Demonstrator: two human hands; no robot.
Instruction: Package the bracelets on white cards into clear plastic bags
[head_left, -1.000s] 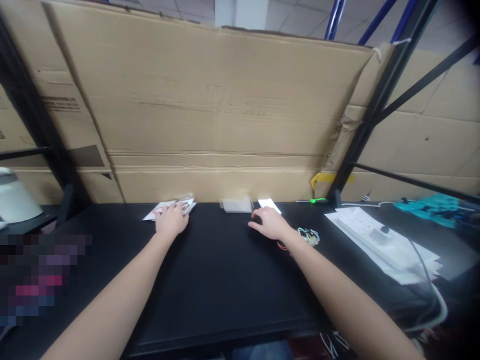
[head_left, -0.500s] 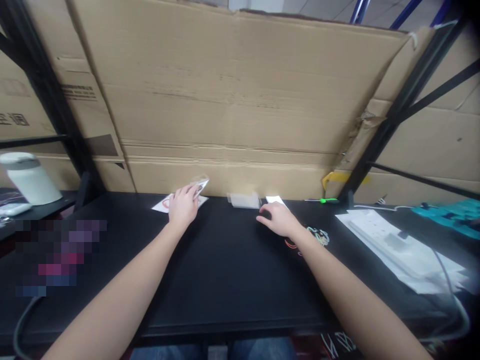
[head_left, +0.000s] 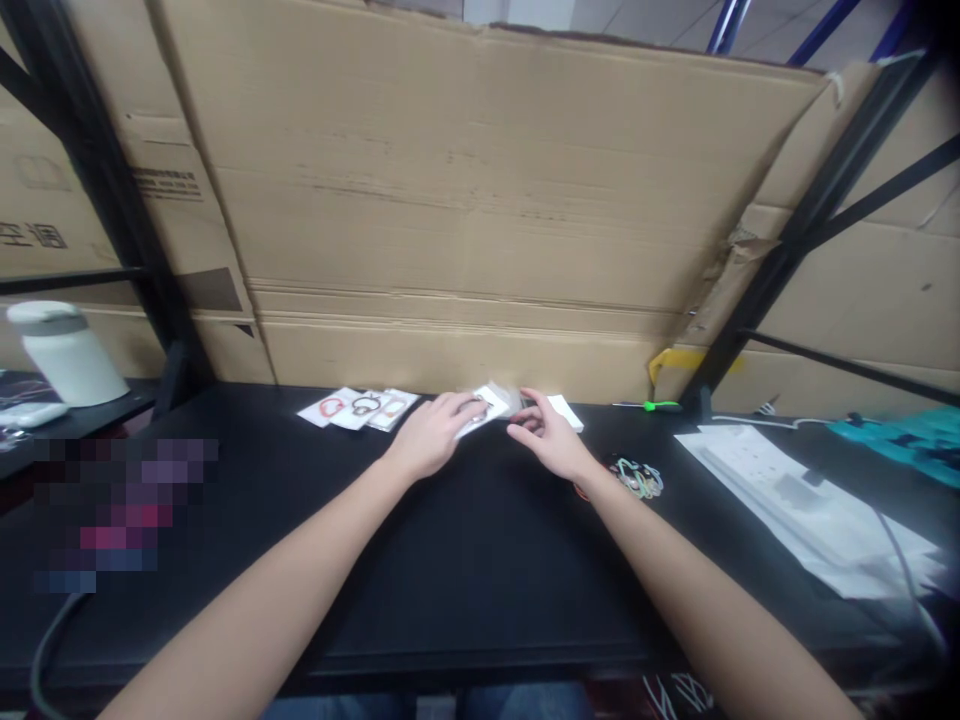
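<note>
While the left hand grips a small white-backed plastic packet over the far edge of the black table, the right hand stands open just beside it. The packet sits between the two hands, tilted, with its clear end rising towards the cardboard sheet. On the left hand, the fingers lie pressed together across the top of the packet; the thumb is hidden, so the exact pinch cannot be told. On the right hand, the fingers are loosely spread and curled, their tips close to the packet but apparently not on it.

The step in hand appears to be handling this one packet at the table's far edge, and any two-handed hold would call for the right fingers to close on its free edge. A white card lies just past the right hand. Three printed cards with loops on them lie in a row to the left. Near the right wrist are a tangle of coloured loops and a green-handled screwdriver farther back. A stack of white paper lies farther right.
</note>
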